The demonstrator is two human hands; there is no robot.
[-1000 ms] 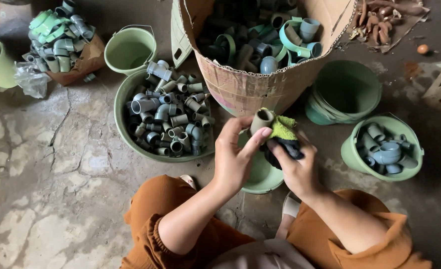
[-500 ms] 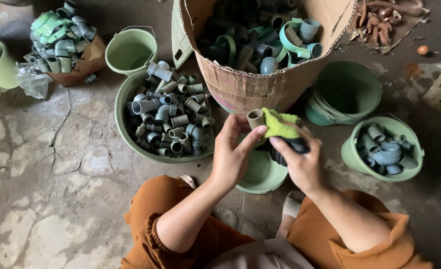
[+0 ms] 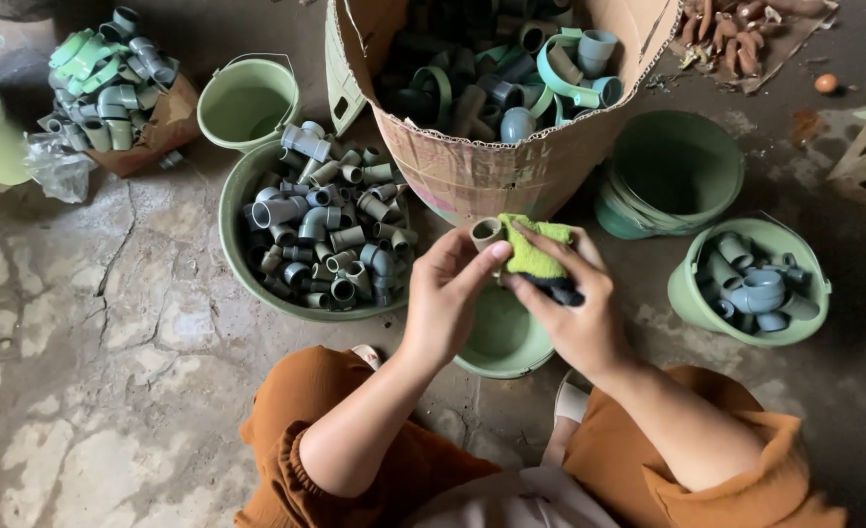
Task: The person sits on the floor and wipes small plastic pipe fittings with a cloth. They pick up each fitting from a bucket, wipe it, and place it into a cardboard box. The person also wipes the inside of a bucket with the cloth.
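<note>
My left hand (image 3: pixel 448 298) pinches a small grey-brown pipe fitting (image 3: pixel 485 233) by its end, open mouth facing up. My right hand (image 3: pixel 572 315) grips a yellow-green and black cloth (image 3: pixel 538 256) and presses it against the fitting's side. Both hands hover over a small green bowl (image 3: pixel 503 342) on the floor between my knees. Left of the hands, a wide green basin (image 3: pixel 236 207) is heaped with several grey pipe fittings (image 3: pixel 330 240).
A large cardboard box (image 3: pixel 482 166) of fittings stands just behind the hands. A green bucket of fittings (image 3: pixel 751 288) sits at right, stacked empty buckets (image 3: pixel 670 176) behind it. An empty bucket (image 3: pixel 245 100) and a pile of fittings (image 3: pixel 110 78) lie far left.
Both hands have shifted slightly left and lower with the fitting. The cloth has slid along the fitting, now bunched tighter against its side.
</note>
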